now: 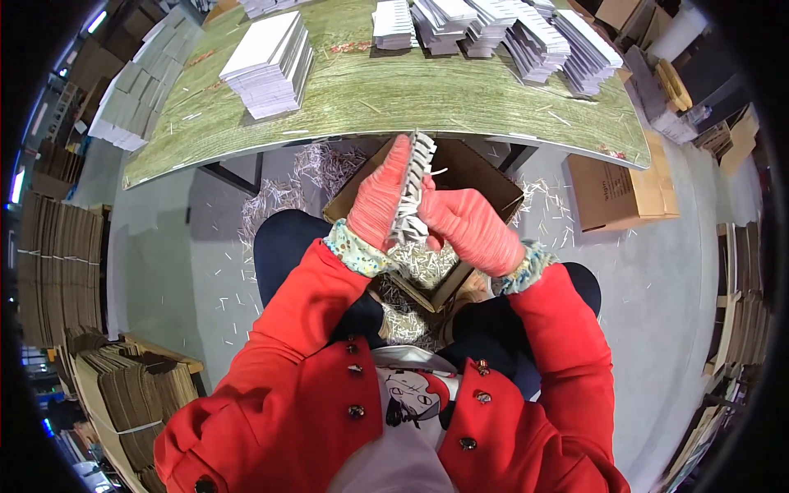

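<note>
You are pinching a stack of white die-cut cards [413, 191] between both gloved hands, left hand [377, 201] and right hand [472, 228], over the open box [485, 177]; fingers closing loosely, cards could be slipping and fanning out.

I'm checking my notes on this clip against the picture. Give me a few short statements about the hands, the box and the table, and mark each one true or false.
1. Both hands wear pink gloves. True: the left hand and the right hand are both gloved in pink.
2. The hands hold a stack of die-cut cards between them. True.
3. The open box stands on the table. False: it sits below the table edge, at the person's knees.
4. The box holds paper scraps. True.
5. The table is bare. False: white card stacks lie on it.
6. The sleeves are blue. False: the sleeves are red.
</note>
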`<state>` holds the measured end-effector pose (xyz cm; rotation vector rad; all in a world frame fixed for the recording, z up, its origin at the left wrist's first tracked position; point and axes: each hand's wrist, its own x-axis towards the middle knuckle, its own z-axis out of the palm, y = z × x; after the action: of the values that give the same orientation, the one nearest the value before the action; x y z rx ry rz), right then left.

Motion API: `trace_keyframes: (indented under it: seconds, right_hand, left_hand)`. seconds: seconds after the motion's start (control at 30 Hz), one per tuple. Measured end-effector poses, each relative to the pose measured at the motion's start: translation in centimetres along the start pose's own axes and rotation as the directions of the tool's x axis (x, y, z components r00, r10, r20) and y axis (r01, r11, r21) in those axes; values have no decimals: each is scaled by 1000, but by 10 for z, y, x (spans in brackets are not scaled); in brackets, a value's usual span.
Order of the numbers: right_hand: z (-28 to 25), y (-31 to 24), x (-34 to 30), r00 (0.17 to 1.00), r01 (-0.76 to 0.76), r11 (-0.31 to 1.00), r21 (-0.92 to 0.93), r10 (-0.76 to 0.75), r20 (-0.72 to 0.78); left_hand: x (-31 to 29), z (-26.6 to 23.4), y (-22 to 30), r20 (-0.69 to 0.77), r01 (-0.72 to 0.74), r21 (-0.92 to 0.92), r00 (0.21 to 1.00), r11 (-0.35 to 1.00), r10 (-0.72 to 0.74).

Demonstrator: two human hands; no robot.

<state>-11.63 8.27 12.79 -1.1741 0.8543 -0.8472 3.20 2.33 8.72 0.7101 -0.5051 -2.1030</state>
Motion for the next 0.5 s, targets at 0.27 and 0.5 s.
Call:
trace_keyframes:
  seconds: [0.27, 0.5]
  right_hand:
    - [23, -8, -4, 773, 128, -112, -985, -611, 170]
    - [2, -14, -13, 880, 317, 508, -801, -472, 49]
  left_hand:
    - [-12, 9, 11, 170, -521, 799, 675, 300, 718]
    - [-17, 14, 9, -55, -356, 316, 918, 879, 392]
